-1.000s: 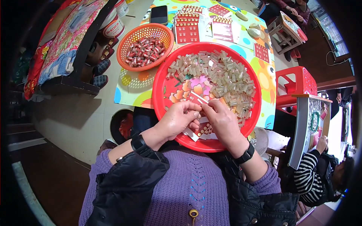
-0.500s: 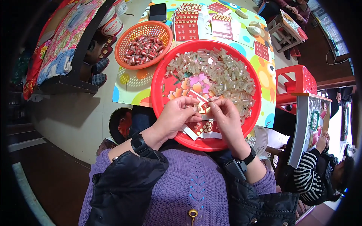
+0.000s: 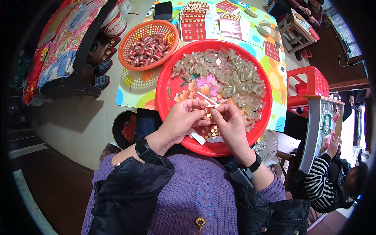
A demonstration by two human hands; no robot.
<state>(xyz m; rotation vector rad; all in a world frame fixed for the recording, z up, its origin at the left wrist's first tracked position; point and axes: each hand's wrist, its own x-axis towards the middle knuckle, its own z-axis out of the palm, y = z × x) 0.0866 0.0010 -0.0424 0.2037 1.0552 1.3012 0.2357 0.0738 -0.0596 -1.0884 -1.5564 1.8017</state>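
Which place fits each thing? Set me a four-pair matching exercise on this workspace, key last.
Things:
1. Translucent tubes
2. Small red cylinders
3. Black smartphone
4. Red plastic stool

Places:
A. Inside the orange mesh basket
B. To the right of the table
C. On the table, beyond the basket
D. Inside the round red tray

Pairs: 1-D, 2-A, 3-C, 4-B

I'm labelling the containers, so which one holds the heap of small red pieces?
The orange perforated basket, left of the round red tray. Its heap is small red pieces; the tray's is pale, see-through tubes.
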